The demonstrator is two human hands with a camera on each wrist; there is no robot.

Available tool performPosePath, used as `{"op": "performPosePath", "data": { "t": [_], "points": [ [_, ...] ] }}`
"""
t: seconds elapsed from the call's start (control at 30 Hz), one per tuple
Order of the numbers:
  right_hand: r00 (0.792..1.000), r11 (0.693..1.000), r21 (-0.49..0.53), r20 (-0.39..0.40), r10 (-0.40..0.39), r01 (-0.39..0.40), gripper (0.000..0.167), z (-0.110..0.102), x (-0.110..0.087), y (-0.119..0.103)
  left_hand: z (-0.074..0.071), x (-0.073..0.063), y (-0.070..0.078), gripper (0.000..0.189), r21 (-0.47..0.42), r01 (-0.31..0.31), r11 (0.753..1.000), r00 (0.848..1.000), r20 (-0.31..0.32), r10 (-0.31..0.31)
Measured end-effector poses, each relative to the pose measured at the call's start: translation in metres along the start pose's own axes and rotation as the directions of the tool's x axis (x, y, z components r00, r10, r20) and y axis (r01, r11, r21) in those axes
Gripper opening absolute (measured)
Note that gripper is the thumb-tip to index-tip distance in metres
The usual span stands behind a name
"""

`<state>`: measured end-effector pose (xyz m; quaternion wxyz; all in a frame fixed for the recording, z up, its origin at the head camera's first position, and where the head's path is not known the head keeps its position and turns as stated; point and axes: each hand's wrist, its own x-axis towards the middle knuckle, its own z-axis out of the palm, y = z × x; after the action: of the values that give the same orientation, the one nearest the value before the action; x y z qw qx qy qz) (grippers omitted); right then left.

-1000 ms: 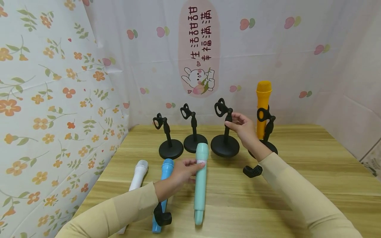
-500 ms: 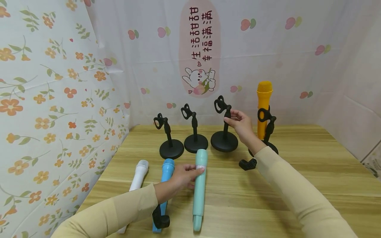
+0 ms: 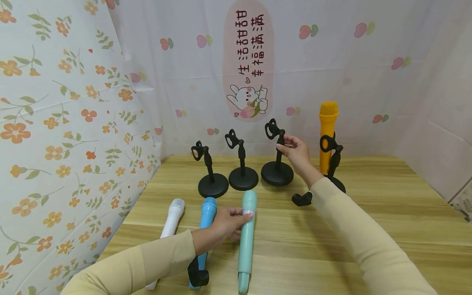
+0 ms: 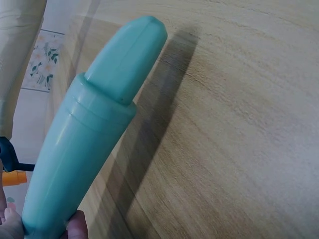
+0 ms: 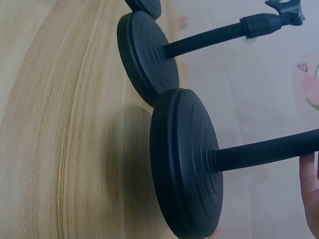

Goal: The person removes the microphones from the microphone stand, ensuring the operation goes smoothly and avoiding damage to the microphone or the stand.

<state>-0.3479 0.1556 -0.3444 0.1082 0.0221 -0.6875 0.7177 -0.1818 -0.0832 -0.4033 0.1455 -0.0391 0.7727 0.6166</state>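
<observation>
My left hand [image 3: 229, 224] grips a mint-green microphone [image 3: 246, 246] just below its head. In the left wrist view the microphone's tail end [image 4: 127, 59] is apart from its shadow, held over the table. With thumb and fingers my right hand [image 3: 298, 152] pinches the pole of a black desktop microphone stand [image 3: 277, 173], whose round base shows large in the right wrist view. That stand's clip [image 3: 273, 129] holds nothing. A blue microphone [image 3: 208, 213] lies partly hidden under my left forearm, and a white microphone [image 3: 173, 217] lies further left.
Two more black stands [image 3: 213, 185] [image 3: 243, 179] stand left of the held one. To the right, a yellow microphone [image 3: 327, 123] rises behind another stand [image 3: 333, 157]. Patterned cloth [image 3: 177, 82] hangs behind the wooden table [image 3: 295, 262].
The mint-green microphone has moved towards me in my left hand. My right hand has shifted the held stand slightly back and left.
</observation>
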Motion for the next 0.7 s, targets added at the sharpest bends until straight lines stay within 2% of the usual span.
{"op": "performPosePath", "data": {
  "t": [0.27,0.7],
  "points": [
    [1.000,1.000,0.021,-0.022,0.021,-0.021,0.040,0.002,0.013,0.011,0.000,-0.002,0.001,0.039,0.038,0.009,0.999,1.000,-0.003,-0.009],
    [1.000,0.999,0.045,0.001,-0.020,0.020,0.038,0.007,0.018,0.023,0.000,-0.001,-0.004,0.037,0.073,-0.001,0.997,1.000,0.017,0.000]
  ]
}}
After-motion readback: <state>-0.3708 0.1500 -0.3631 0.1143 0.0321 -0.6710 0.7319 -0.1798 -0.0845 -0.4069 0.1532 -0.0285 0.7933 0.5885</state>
